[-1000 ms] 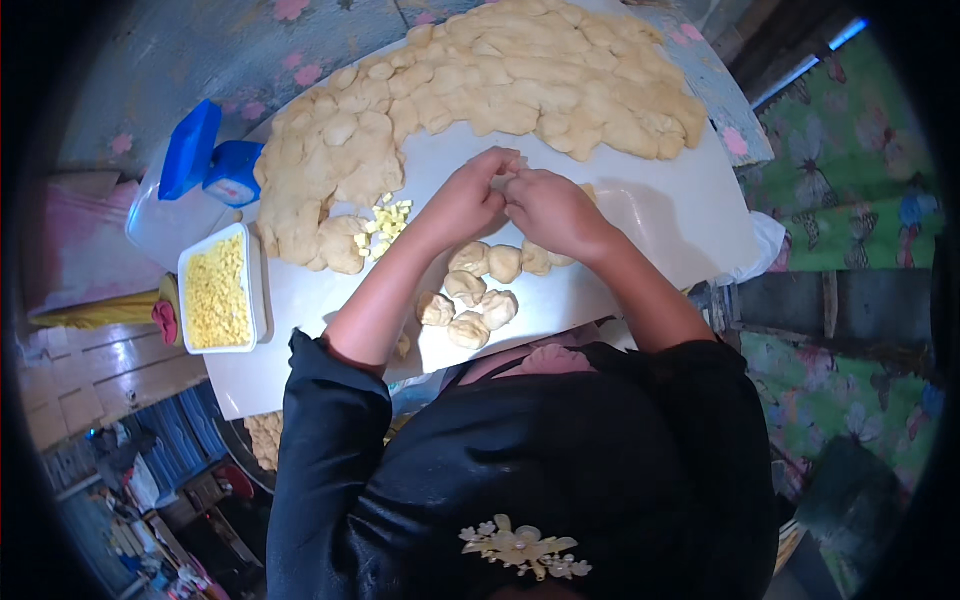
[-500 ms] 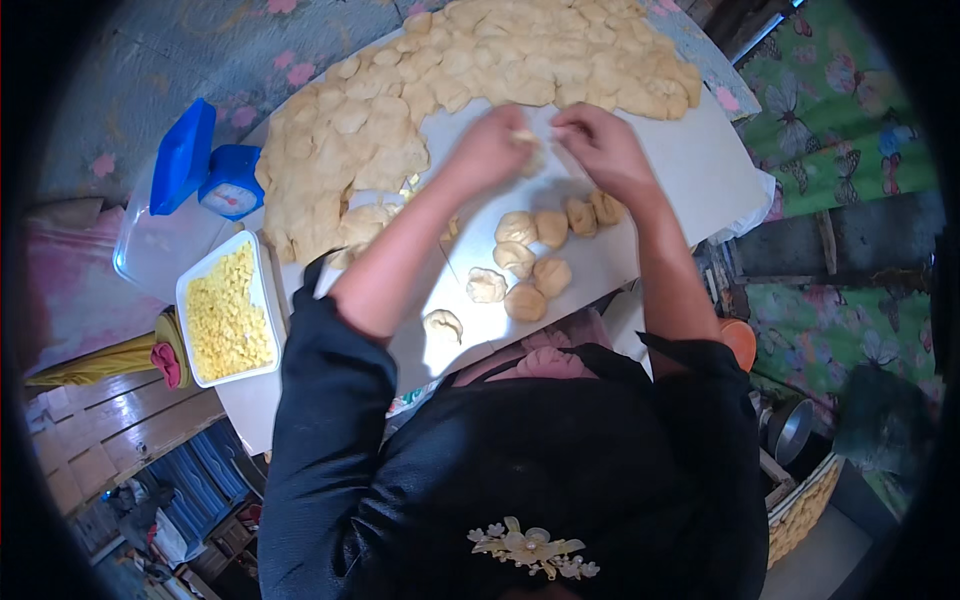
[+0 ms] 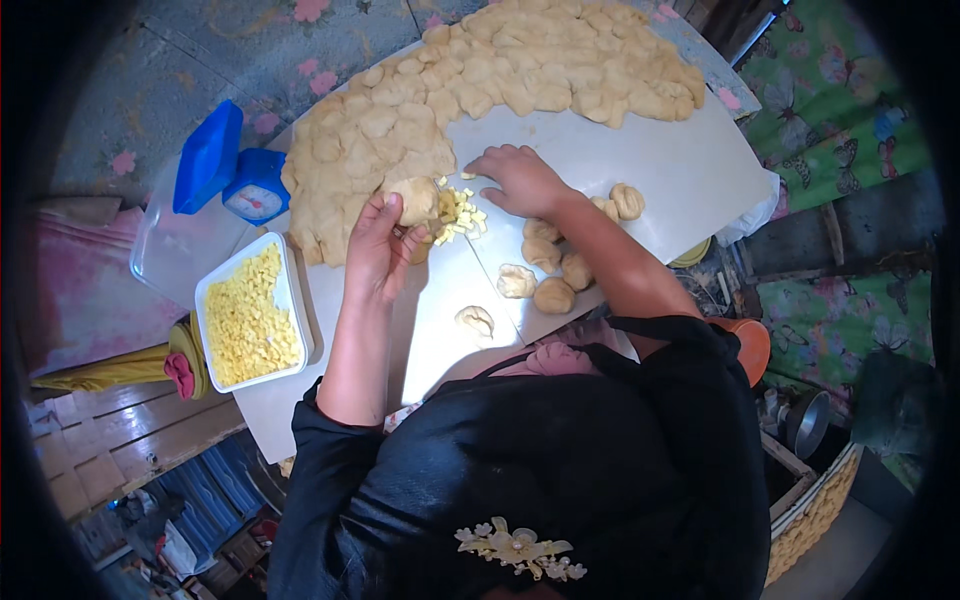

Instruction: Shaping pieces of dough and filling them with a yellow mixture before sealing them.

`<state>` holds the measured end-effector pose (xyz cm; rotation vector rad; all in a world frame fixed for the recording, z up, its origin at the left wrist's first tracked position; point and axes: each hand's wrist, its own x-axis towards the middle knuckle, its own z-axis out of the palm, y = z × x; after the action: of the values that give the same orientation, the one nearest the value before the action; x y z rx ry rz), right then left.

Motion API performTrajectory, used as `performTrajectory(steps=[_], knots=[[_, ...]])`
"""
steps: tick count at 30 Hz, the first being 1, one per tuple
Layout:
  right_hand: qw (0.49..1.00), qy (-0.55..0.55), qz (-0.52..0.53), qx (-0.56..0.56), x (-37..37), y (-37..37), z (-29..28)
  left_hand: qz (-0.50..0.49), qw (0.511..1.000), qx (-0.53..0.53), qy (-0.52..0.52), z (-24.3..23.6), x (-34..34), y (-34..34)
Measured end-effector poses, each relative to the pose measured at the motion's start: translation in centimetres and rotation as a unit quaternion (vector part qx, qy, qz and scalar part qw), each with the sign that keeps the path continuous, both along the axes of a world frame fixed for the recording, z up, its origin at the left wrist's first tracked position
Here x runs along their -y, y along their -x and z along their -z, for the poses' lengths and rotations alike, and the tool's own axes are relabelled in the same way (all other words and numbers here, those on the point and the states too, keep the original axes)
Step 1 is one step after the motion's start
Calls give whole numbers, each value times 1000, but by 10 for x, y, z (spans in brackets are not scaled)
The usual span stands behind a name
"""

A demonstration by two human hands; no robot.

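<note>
Left hand (image 3: 383,240) cups a dough piece (image 3: 417,199) near the board's (image 3: 650,170) left edge; right hand (image 3: 520,180), fingers loosely spread, reaches the yellow cubes (image 3: 458,215). Pinch few cubes, centre them, seal edges fully.

Blue scale (image 3: 228,172), yellow cubes (image 3: 250,318), beige dough (image 3: 480,70)

Bare white board (image 3: 640,160) lay open to the right of the right hand (image 3: 520,182), up to the far dough mass (image 3: 470,90). Near it, shaped dough balls (image 3: 548,270) blocked the way. Leftward, the tray of yellow cubes (image 3: 248,318) and blue scale (image 3: 232,178) crowded the edge.
</note>
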<state>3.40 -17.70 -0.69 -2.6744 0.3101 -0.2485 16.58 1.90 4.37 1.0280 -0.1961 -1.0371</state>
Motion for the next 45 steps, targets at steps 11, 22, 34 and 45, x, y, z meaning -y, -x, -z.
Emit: performTrajectory(steps=[11, 22, 34, 45], knots=[[872, -448, 147, 129, -28, 1, -52, 30, 995, -72, 61, -3, 8, 18], [925, -299, 56, 229, -66, 35, -80, -26, 994, 53, 96, -8, 26, 49], [851, -504, 77, 121, -56, 74, -67, 136, 937, 304, 105, 17, 47, 57], [967, -111, 222, 58, 22, 124, -5, 320, 768, 554, -6, 7, 54, 62]])
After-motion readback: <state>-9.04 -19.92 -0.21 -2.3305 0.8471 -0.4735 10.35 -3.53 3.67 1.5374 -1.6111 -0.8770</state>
